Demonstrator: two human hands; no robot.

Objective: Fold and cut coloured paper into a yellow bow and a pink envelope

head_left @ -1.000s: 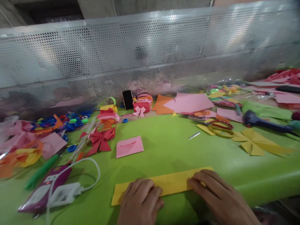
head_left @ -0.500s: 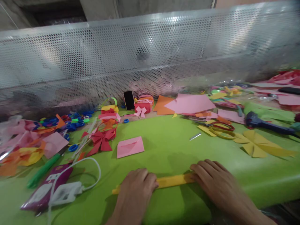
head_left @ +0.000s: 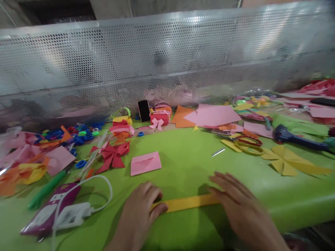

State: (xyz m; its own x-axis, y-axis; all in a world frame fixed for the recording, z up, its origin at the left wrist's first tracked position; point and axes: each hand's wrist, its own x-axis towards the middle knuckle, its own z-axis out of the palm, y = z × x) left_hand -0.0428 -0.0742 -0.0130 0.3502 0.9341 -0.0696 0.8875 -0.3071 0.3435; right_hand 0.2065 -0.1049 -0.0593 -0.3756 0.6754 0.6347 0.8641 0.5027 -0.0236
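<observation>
A narrow folded yellow paper strip [head_left: 192,203] lies on the green table cover [head_left: 188,164] near the front edge. My left hand [head_left: 138,212] lies flat on its left end, fingers stretched out and pressing down. My right hand [head_left: 235,202] rests flat over its right end, fingers spread and somewhat blurred. Neither hand holds anything. Behind the strip lies a pink paper envelope [head_left: 145,163].
Red paper bow [head_left: 112,155] and coloured scraps at left. A white charger with cable [head_left: 73,214] on a purple packet at front left. Scissors [head_left: 246,142], yellow paper bow [head_left: 288,161] and blue glue gun [head_left: 295,136] at right. A phone [head_left: 143,111] leans on the perforated metal screen [head_left: 167,62].
The wide yellow sheet has been folded over into a narrow strip. Both hands have slid along it, pressing it flat, the left hand now lower and farther left.
</observation>
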